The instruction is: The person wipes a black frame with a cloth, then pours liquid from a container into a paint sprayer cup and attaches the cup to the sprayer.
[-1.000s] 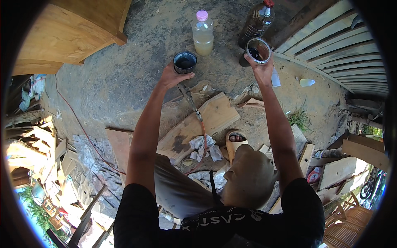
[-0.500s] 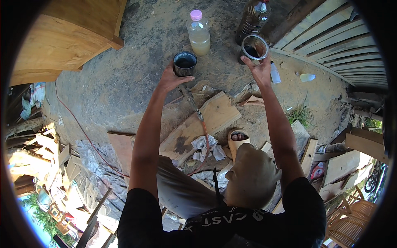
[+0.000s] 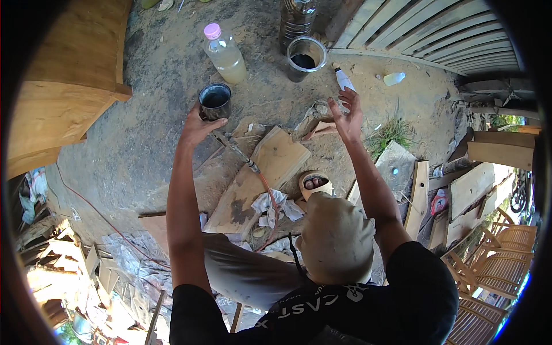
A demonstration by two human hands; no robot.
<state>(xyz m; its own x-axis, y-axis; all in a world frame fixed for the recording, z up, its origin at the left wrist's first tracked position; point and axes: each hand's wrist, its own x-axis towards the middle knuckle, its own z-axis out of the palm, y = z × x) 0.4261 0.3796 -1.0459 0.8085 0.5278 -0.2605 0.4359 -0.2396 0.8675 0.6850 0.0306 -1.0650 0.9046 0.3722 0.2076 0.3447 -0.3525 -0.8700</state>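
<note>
My left hand (image 3: 198, 126) is wrapped round a dark cup (image 3: 215, 96) with dark liquid in it. Just below the cup a metal tool end (image 3: 231, 145) runs to an orange hose (image 3: 268, 187); whether it joins the cup is hidden. My right hand (image 3: 348, 117) is raised with its fingers apart and nothing in it, nearest to a small white bottle (image 3: 344, 79) with a dark tip. A clear plastic tub (image 3: 306, 53) holding dark liquid stands on the ground. Behind it rises a large dark bottle (image 3: 297, 23). A pink-capped bottle (image 3: 226, 56) contains cloudy liquid.
Wooden furniture (image 3: 66, 75) stands at the left, and a slatted panel (image 3: 414, 34) leans at the upper right. A board (image 3: 259, 178) and a white rag (image 3: 270, 210) lie before my knees. A small pale bottle (image 3: 394, 79) lies farther right. Bamboo chairs (image 3: 497, 259) are at lower right.
My right hand has let go of the plastic tub and moved right, toward the small white bottle. My left hand still holds the cup. The whole view has shifted.
</note>
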